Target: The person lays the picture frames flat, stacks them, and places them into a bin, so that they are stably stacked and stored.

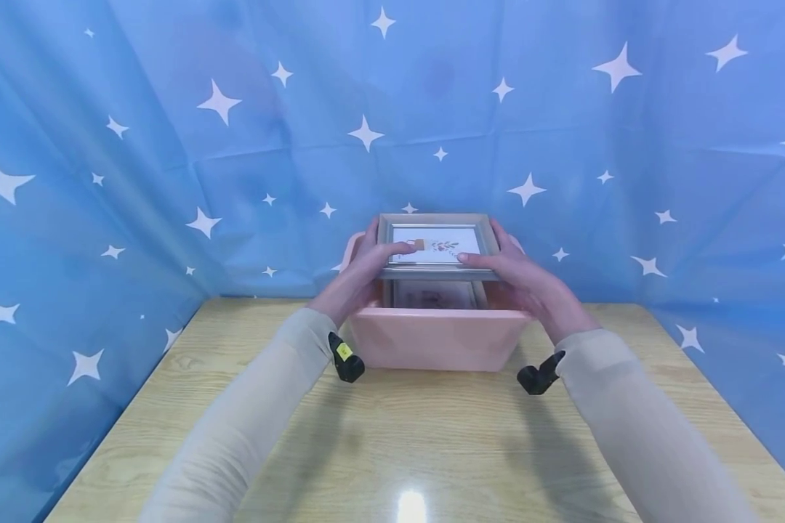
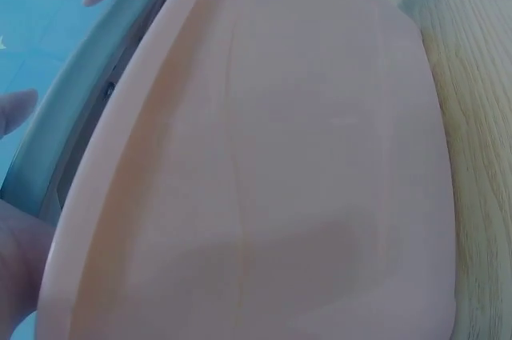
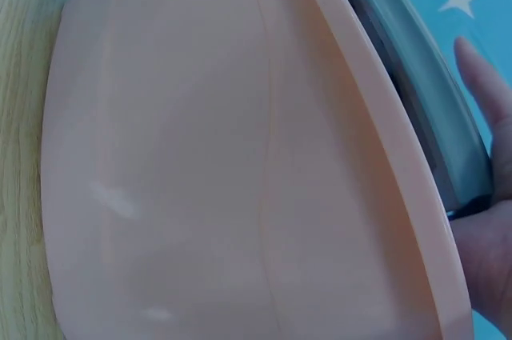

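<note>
Both hands hold a silver-grey picture frame (image 1: 438, 274) by its two short sides, at the mouth of a pink plastic bin (image 1: 432, 340). The left hand (image 1: 368, 263) grips the left side, its thumb lying over the picture of a small floral design. On the opposite side the right hand (image 1: 513, 267) grips likewise, thumb over the front. Below the held one, a second picture frame (image 1: 432, 295) shows inside the bin. In the left wrist view the held frame's edge (image 2: 60, 116) rises past the bin's rim (image 2: 120, 148); the right wrist view mirrors this.
The bin stands toward the back of a light wood-grain table (image 1: 425, 428). Behind and at the sides hangs a blue curtain (image 1: 432, 87) with white stars, close to the table's back edge. A black wrist device (image 1: 347, 358) sits on each sleeve.
</note>
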`<state>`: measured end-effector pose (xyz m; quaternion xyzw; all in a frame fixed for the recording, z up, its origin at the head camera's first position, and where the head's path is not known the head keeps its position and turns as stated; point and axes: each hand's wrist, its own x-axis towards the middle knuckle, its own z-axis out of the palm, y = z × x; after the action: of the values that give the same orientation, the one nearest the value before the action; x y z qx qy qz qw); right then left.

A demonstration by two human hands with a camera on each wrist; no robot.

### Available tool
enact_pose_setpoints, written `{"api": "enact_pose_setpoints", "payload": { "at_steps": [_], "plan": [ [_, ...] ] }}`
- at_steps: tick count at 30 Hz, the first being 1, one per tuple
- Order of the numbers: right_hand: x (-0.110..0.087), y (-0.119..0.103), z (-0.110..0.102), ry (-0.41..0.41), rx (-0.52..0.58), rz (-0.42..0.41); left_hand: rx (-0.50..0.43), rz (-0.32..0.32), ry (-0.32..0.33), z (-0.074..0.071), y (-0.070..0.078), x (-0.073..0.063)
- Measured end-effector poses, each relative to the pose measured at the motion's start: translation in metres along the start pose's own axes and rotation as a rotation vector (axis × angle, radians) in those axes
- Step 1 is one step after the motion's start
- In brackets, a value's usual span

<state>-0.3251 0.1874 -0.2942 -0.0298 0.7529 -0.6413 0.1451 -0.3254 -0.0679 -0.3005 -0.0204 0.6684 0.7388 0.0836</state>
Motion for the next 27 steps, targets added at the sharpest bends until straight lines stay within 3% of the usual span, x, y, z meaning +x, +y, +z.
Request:
{"api": "enact_pose_setpoints", "payload": {
  "at_steps": [11,19,27],
  "plan": [
    [0.0036,0.0042,-0.0031,0.015,-0.119,-0.056,0.088,0.047,0.027,0.0016,-0.0029,0.0040],
    [0.0086,0.0049,-0.0004,0.023,0.003,-0.045,0.129,0.026,0.062,0.0018,-0.0054,0.0056],
    [0.0052,0.0041,-0.0048,0.073,-0.060,-0.102,0.166,0.072,0.079,-0.0005,-0.0054,0.0058]
  ]
}}
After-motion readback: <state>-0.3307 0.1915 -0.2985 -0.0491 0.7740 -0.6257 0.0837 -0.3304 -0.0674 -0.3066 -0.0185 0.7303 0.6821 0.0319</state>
